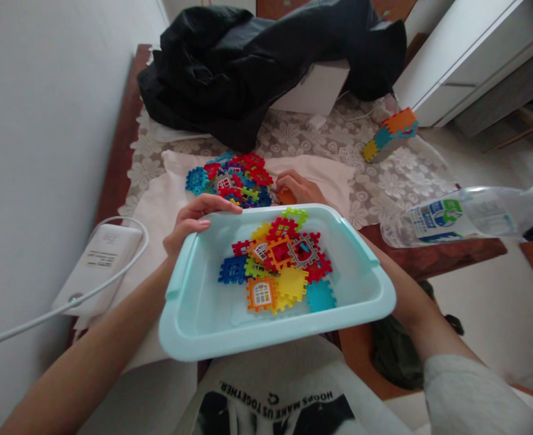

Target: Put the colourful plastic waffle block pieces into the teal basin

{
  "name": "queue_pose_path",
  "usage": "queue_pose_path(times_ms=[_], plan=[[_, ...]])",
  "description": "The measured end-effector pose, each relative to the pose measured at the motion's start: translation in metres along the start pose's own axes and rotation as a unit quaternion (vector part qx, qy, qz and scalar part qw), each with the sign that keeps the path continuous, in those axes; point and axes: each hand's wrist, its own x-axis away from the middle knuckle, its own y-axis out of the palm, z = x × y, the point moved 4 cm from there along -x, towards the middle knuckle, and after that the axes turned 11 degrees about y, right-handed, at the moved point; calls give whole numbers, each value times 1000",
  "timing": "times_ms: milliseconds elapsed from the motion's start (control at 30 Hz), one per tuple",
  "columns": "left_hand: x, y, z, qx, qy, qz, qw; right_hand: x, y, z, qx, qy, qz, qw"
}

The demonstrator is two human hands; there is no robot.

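Observation:
A pale turquoise plastic tub (194, 314) rests on my lap and holds several toothed plastic tiles (281, 266) in red, yellow, orange, blue and green. My left hand (193, 222) grips the tub's far left corner, fingers curled over the rim. My right hand (296, 188) reaches past the tub's far edge and is closed on an orange tile (287, 196). Just left of that hand lies a pile of more tiles (235, 179) on a cream cloth (176, 181).
A black jacket (248, 60) lies over a white box at the table's back. A block of joined tiles (390, 134) sits on the lace tablecloth at right. A clear plastic bottle (457, 217) lies on the right edge. A white adapter with cable (98, 260) is at left.

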Motion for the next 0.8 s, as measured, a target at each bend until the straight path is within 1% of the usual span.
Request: queue_pose_path(times_ms=[67, 133, 233, 300, 400, 467, 533, 633, 733, 800], plan=[[-1, 1, 1, 0, 5, -3, 1000, 2, -1, -2, -18, -20, 7, 1000], [0, 2, 2, 2, 11, 7, 1000, 4, -1, -4, -29, -37, 6, 999], [1, 5, 3, 6, 16, 14, 1000, 3, -1, -4, -31, -39, 27, 998], [0, 6, 4, 17, 27, 5, 999, 1, -1, -4, -22, -36, 35, 999], [-2, 8, 6, 21, 37, -29, 999, -1, 2, -3, 10, -36, 19, 999], [-3, 9, 7, 12, 38, -38, 998, -2, 4, -1, 16, -38, 17, 999], [-3, 8, 8, 5, 37, -31, 999, -3, 4, 3, -9, -36, 50, 998], [-2, 9, 9, 8, 32, -25, 999, -6, 0, 8, -84, -31, 129, 988], [-2, 11, 11, 17, 33, -25, 999, -7, -13, 7, -168, -34, 201, 964], [-1, 12, 12, 15, 30, -25, 999, -9, -29, 4, -224, -24, 228, 947]])
